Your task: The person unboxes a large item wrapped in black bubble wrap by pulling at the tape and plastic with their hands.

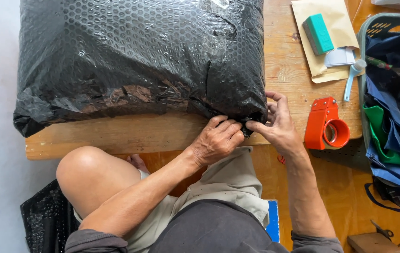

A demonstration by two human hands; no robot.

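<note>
A large parcel wrapped in black bubble wrap (139,61) lies on a low wooden table (129,136). Both hands meet at its near right corner. My left hand (216,140) presses the wrap's corner fold with curled fingers. My right hand (277,124) pinches the same corner between thumb and fingers. An orange tape dispenser (326,124) stands on the table just right of my right hand.
A brown envelope (324,28) with a teal block (319,33) and a small white scoop-like tool (352,77) lies at the back right. A grey basket of blue and green bags (396,107) stands at the right. More black bubble wrap (45,218) lies by my left knee.
</note>
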